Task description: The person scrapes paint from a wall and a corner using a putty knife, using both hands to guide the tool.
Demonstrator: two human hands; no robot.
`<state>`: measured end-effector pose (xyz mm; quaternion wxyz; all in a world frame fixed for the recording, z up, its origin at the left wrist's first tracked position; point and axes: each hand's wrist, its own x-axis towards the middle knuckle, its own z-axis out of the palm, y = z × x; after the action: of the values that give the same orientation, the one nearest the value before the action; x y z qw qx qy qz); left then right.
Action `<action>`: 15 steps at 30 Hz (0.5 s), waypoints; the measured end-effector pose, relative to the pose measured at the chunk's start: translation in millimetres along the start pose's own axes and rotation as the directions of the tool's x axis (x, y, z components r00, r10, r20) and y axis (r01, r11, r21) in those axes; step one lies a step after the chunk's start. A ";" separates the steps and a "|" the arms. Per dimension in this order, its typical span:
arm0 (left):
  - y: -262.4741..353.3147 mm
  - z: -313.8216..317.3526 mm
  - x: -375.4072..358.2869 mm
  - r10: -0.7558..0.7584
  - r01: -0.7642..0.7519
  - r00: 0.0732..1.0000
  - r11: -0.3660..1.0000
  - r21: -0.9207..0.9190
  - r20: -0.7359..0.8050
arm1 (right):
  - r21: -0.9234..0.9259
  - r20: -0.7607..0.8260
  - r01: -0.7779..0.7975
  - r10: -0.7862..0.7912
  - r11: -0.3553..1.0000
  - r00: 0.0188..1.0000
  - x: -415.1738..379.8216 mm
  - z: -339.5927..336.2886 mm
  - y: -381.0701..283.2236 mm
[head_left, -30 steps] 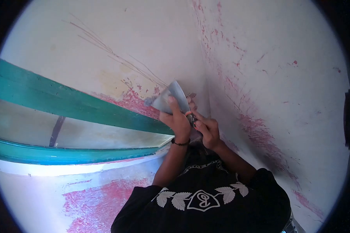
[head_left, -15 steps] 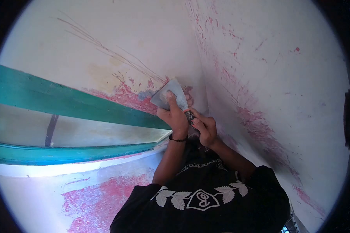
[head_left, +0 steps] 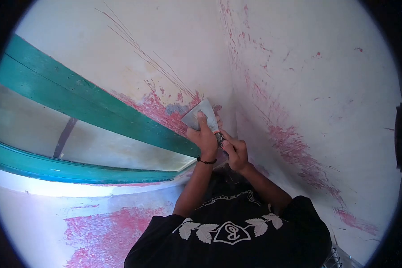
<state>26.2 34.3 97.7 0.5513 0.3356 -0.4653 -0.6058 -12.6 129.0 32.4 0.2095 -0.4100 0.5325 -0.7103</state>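
A putty knife [head_left: 207,110] with a wide grey metal blade and a dark handle is held in both hands against the wall near the corner. My left hand [head_left: 205,138] grips its blade, thumb lying flat on the metal and fingers behind it. Lower down, my right hand [head_left: 236,153] is closed around the handle. The blade's upper edge lies beside a patch of red, scraped-looking paint [head_left: 158,107] with a small grey smear [head_left: 176,109]. Whether the edge touches the wall is hard to tell.
A green wooden frame [head_left: 107,105] with a second green rail [head_left: 76,169] runs along the left. The right wall [head_left: 326,94] carries red, flaked patches [head_left: 295,149]. Thin brown lines [head_left: 143,56] cross the upper wall. More red paint [head_left: 111,232] marks the lower left surface.
My view has tilted, so the green frame slopes more steeply. Both hands and the putty knife appear slightly lower and to the right, with the same grip.
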 end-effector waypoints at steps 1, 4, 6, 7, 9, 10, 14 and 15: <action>1.9 -0.5 -0.8 -0.001 0.001 1.000 1.000 0.005 0.001 | 0.007 -0.010 -0.009 0.009 1.000 1.000 -2.5 2.6 -3.7; -1.8 -1.5 1.1 0.028 -0.028 1.000 0.998 -0.051 0.011 | 0.008 -0.007 -0.015 0.015 1.000 1.000 -4.0 1.9 -8.4; 6.0 1.7 -3.8 0.067 -0.067 0.998 0.998 0.003 -0.008 | 0.010 0.006 -0.018 0.018 1.000 1.000 -3.8 1.0 -2.7; 10.5 5.1 -3.0 0.092 -0.091 0.996 0.995 0.029 -0.015 | 0.013 0.013 -0.021 0.021 1.000 1.000 -2.9 0.4 7.5; 0.3 4.8 6.9 0.154 -0.153 0.988 0.988 0.037 -0.026 | 0.035 0.018 -0.032 0.032 0.999 0.999 0.7 0.6 13.9; -4.0 2.8 9.5 0.178 -0.177 0.983 0.983 0.045 -0.035 | 0.052 0.021 -0.045 0.044 0.998 0.999 1.0 0.9 11.0; 7.8 10.7 13.1 0.176 -0.176 0.984 0.984 0.029 -0.015 | 0.052 0.015 -0.028 0.028 0.998 1.000 13.2 0.6 -9.4; 14.8 14.5 13.2 0.125 -0.125 0.992 0.992 -0.021 0.002 | 0.047 0.009 -0.029 0.029 0.998 1.000 14.1 1.1 -12.3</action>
<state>15.9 24.8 117.9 0.5909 0.2992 -0.4798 -0.5754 -18.1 122.2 49.0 0.2316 -0.4002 0.5206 -0.7178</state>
